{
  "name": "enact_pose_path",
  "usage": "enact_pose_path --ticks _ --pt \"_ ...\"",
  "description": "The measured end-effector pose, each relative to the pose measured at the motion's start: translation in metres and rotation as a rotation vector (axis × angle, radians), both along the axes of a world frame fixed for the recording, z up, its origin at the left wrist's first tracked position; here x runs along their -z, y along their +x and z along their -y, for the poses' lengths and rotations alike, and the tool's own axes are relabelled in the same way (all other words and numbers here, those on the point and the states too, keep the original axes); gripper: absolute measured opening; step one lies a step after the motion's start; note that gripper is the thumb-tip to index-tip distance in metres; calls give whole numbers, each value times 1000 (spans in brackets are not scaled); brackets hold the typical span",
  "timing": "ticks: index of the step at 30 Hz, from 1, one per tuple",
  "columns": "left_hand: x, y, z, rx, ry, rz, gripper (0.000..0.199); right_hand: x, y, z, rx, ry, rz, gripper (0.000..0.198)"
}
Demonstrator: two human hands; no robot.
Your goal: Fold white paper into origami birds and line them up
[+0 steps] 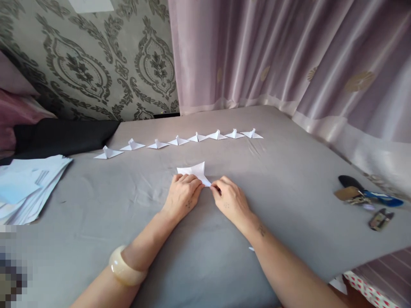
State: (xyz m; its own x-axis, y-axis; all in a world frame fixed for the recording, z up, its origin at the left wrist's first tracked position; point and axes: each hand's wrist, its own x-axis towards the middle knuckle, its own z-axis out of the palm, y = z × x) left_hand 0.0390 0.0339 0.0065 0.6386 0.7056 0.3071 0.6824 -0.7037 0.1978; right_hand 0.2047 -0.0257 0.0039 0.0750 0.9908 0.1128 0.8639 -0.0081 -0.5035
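A folded piece of white paper [196, 171] lies on the grey cloth surface, its pointed flaps spread away from me. My left hand [184, 192] presses over its near left part, fingers closed on it. With thumb and forefinger my right hand [229, 196] pinches the paper's narrow right tip. Beyond the hands, several small folded paper figures [178, 140] stand in a slightly curved row, each with flat wings and an upright middle. The near edge of the paper is hidden under my left fingers.
At the left lies a stack of paper sheets [35, 184] beside a black cloth [61, 134]. Keys [358, 199] and blue-handled scissors [382, 197] sit at the right, with a small dark object [381, 219] nearby. A curtain [257, 55] hangs behind.
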Motion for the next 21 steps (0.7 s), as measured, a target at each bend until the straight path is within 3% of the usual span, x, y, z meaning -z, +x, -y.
enact_pose_path --ticks 8,21 --pt "1 1 -7 -49 -67 27 21 -3 1 -5 57 -48 -135 15" --pt "-4 4 -8 -42 -89 17 22 3 -1 -7 68 -62 -40 16"
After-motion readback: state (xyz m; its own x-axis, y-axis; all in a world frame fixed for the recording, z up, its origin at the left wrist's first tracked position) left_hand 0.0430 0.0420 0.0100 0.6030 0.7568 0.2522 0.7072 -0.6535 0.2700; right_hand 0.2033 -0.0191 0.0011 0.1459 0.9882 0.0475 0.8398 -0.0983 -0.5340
